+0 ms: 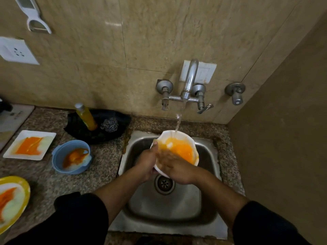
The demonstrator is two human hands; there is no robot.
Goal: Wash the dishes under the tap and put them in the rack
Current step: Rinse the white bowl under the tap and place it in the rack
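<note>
White bowl under the running tap, held from the left, rubbed from the right

The white bowl hangs over the sink, tilted with its open mouth facing the person, and the stream from the tap lands on its far rim. The left hand clamps the near-left rim, thumb on the lip and the other fingers hidden behind. The right hand reaches inside, its fingers blurred, so I cannot tell their spread. Orange smear sits just beyond them, toward the far right. A blue bowl, a square plate and a yellow plate wait dirty on the bench; no rack shows.
</note>
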